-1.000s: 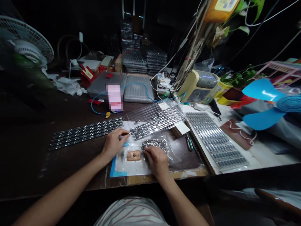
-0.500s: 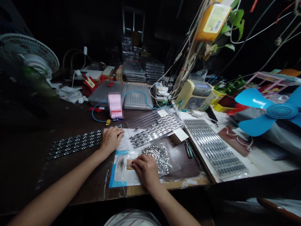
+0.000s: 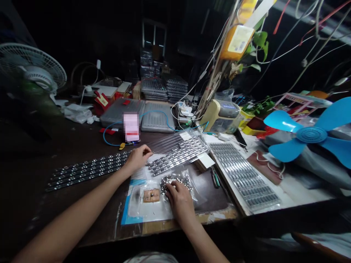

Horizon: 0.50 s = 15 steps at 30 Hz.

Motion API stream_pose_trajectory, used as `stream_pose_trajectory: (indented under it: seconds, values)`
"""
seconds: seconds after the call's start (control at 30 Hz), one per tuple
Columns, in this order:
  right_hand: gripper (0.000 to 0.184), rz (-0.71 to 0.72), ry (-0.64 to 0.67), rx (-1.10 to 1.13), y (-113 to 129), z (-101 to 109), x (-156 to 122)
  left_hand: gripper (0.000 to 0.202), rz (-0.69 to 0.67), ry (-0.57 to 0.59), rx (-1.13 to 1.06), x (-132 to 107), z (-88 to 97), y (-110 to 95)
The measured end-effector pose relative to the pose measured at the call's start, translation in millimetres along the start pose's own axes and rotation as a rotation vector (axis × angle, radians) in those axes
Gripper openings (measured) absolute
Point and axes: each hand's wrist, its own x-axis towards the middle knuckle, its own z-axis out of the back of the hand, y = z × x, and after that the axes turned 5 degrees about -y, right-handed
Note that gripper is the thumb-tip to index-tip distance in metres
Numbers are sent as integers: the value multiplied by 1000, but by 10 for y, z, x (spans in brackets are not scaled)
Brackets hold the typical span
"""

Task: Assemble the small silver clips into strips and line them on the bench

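Observation:
My left hand (image 3: 139, 157) is closed in a pinch at the left end of a clear ribbed plastic tray (image 3: 164, 145). Whatever lies between its fingertips is too small to make out. Rows of shiny metal pieces (image 3: 178, 156) fill part of that tray. My right hand (image 3: 180, 197) has its bent fingers on a heap of small shiny metal parts (image 3: 168, 179) lying on clear plastic; its fingertips are partly hidden. Left of it, a small wooden block (image 3: 148, 197) carries a tiny metal piece. Dark strips with shiny pieces (image 3: 90, 169) lie beyond my left forearm.
A second filled tray (image 3: 244, 175) lies on the white surface to the right, near a blue fan (image 3: 309, 134). A green-handled tool (image 3: 215, 178) rests by the table's seam. Behind stand grey plastic cases (image 3: 157, 117), a phone-like pink screen (image 3: 131, 126) and a blue cable.
My right hand has left the wooden block and moved right onto the metal parts, uncovering the block. My left hand has moved from the dark strips toward the clear tray's end. The view has shifted slightly.

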Motion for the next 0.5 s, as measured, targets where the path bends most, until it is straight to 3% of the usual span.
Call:
stream_pose_trajectory:
  seconds: [0.1,0.2,0.33,0.5]
  values:
    - [12,-33,-58,86,35,-67,47,32,84,113,-211,-336,147,48]
    - [11,-44,-119,132,65,-90,95,30,180,211,-393,-748,182,36]
    - [8,-56,-178,174,69,-60,105,21,157,159,-280,-1172,86,-32]
    - [12,-76,-183,255,60,-48,74,12,5,70,-169,-1339,-35,-95]
